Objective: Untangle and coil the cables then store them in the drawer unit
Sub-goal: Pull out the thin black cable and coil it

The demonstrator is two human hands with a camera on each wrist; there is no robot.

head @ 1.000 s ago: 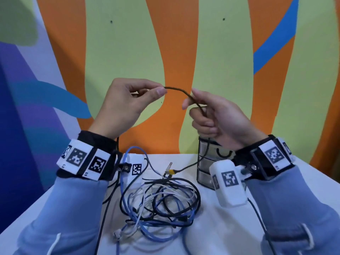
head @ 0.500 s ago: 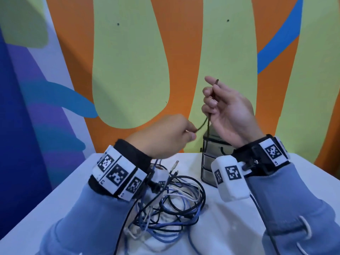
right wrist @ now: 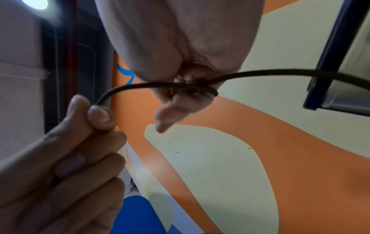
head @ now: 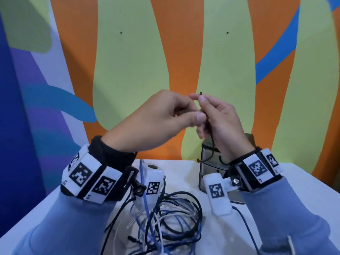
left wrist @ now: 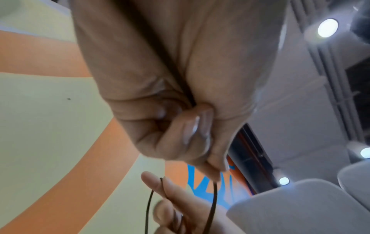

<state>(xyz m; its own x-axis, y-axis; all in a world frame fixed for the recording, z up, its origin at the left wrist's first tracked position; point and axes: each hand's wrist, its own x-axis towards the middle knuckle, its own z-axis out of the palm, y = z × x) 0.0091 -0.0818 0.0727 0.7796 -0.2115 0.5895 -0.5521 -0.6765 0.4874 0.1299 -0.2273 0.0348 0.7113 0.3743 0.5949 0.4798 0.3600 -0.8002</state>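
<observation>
Both hands, left hand (head: pixel 165 115) and right hand (head: pixel 219 122), pinch a thin braided black cable (right wrist: pixel 260 73) (ribbed sheath).

Black, blue and white cables (head: pixel 165 223) lie before an orange-and-green wall (head: pixel 128 61).

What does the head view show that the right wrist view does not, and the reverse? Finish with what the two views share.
Only the head view shows the table, the tangled pile of black, blue and white cables on it, the drawer unit behind, and both wristbands.

Only the right wrist view shows the cable's braided texture, its strands wrapped round the right fingers, and a ceiling light.

Both show the left hand and right hand gripping the same dark cable in front of the orange and green wall.
</observation>
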